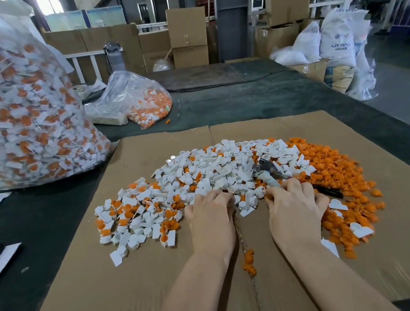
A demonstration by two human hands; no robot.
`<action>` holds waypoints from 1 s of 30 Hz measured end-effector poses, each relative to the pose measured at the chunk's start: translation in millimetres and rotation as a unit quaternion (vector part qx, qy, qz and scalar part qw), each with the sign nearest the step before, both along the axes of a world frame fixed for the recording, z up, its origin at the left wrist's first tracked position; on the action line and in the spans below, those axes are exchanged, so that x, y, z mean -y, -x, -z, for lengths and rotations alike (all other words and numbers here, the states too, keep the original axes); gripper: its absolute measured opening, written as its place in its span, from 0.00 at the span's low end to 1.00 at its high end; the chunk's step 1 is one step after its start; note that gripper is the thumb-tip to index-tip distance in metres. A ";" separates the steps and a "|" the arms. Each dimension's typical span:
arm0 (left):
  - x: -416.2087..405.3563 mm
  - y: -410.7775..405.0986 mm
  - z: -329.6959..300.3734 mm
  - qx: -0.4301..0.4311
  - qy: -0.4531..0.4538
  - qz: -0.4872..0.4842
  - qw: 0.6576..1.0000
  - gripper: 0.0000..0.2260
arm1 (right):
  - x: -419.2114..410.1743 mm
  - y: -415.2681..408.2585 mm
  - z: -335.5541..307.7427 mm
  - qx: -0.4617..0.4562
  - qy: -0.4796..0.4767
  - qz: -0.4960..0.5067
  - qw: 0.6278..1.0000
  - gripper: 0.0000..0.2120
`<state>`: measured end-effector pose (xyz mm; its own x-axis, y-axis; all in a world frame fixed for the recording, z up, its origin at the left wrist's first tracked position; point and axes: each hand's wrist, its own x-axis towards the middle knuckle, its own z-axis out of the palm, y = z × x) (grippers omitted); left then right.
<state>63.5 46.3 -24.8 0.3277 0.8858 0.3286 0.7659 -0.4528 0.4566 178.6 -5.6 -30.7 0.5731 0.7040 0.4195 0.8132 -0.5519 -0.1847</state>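
A heap of small white plastic pieces (201, 174), some with orange inserts, lies on a flat cardboard sheet (86, 295). To its right is a pile of loose orange pieces (335, 169). My left hand (210, 219) rests palm down at the heap's near edge, its fingertips curled into the white pieces. My right hand (294, 211) lies beside it, fingers curled among the pieces near a taped tool (268, 172). What either hand's fingers hold is hidden. A small clump of orange pieces (249, 262) sits between my forearms.
A big clear bag of assembled white-and-orange parts (13, 105) stands at the left. A smaller clear bag (136, 99) lies behind the cardboard. A black pen (330, 190) lies by my right hand. Cardboard boxes (188, 37) and white sacks (335, 37) stand beyond the dark table.
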 end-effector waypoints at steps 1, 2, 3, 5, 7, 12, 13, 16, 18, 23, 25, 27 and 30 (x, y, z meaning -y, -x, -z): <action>0.0 0.2 -0.3 0.010 0.003 0.002 1.000 0.13 | 0.2 -0.1 -0.2 0.003 -0.003 0.001 1.000 0.09; 0.1 0.8 -0.6 0.021 0.005 0.003 1.000 0.13 | 0.4 0.1 -0.3 0.008 -0.005 0.002 1.000 0.09; 0.1 1.7 -0.8 0.033 0.006 0.003 0.999 0.13 | 0.8 0.4 -0.4 0.014 0.001 -0.001 1.000 0.09; 0.7 3.5 -0.7 0.066 0.004 0.002 0.998 0.12 | 0.7 0.8 -0.3 0.015 0.018 -0.024 0.999 0.09; 2.3 4.7 -1.1 0.095 0.011 0.008 0.995 0.11 | 1.3 2.0 -1.5 0.020 0.017 -0.051 0.998 0.09; 3.9 5.9 -1.1 0.107 0.049 0.028 0.993 0.10 | 3.8 2.0 0.1 -0.002 -0.075 -0.145 0.987 0.09; 3.5 6.5 -1.2 0.116 0.059 0.027 0.991 0.10 | 4.2 2.3 -0.1 0.001 -0.089 -0.162 0.983 0.10; 4.1 7.5 -2.6 0.154 0.093 0.025 0.983 0.11 | 5.4 3.2 -1.9 -0.008 -0.142 -0.190 0.971 0.10; 4.6 7.0 -3.2 0.167 0.106 0.022 0.980 0.11 | 6.7 4.0 -3.4 -0.022 -0.171 -0.207 0.963 0.09; 4.2 7.3 -3.2 0.167 0.120 0.015 0.979 0.11 | 7.0 5.0 -3.9 -0.056 -0.182 -0.257 0.947 0.05; 4.9 7.3 -3.6 0.167 0.115 0.015 0.979 0.11 | 7.1 3.9 -4.3 -0.066 -0.188 -0.261 0.945 0.04; 5.4 7.3 -4.0 0.166 0.111 0.017 0.980 0.10 | 7.7 2.9 -5.4 -0.058 -0.201 -0.263 0.942 0.04; 4.3 7.4 -3.7 0.152 0.108 0.018 0.982 0.08 | 9.5 3.0 -7.5 -0.061 -0.210 -0.262 0.940 0.03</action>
